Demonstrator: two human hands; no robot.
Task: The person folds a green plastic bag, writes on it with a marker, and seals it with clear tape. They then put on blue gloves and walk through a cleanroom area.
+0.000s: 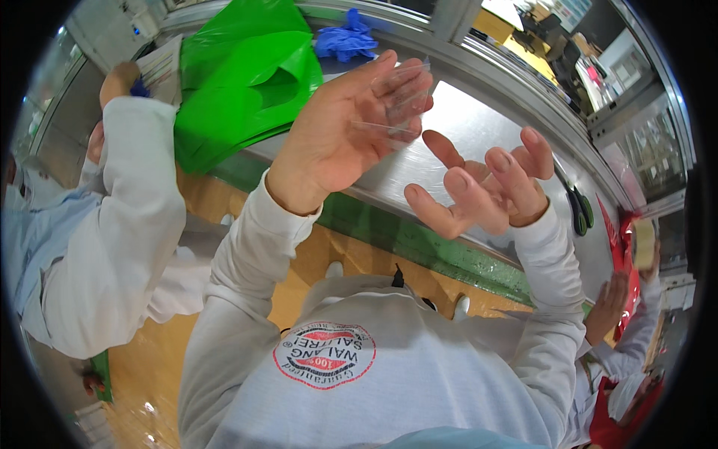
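My left hand [340,123] is raised above the metal table, palm turned up and fingers stretched out. Thin strips of clear plastic film [404,97], which look like clear tape, lie across its fingers and palm. Whether they stick to the skin cannot be made out. Close by on the right, my right hand [490,183] hovers with its fingers apart and slightly bent, and nothing shows in it. The two hands do not touch.
Green plastic bags [239,82] lie on the metal table [467,112], beside crumpled blue gloves [345,37]. Black-and-green scissors [579,209] rest to the right. A co-worker at right handles red plastic [627,254] and a tape roll [643,243]; another stands left near papers [162,69].
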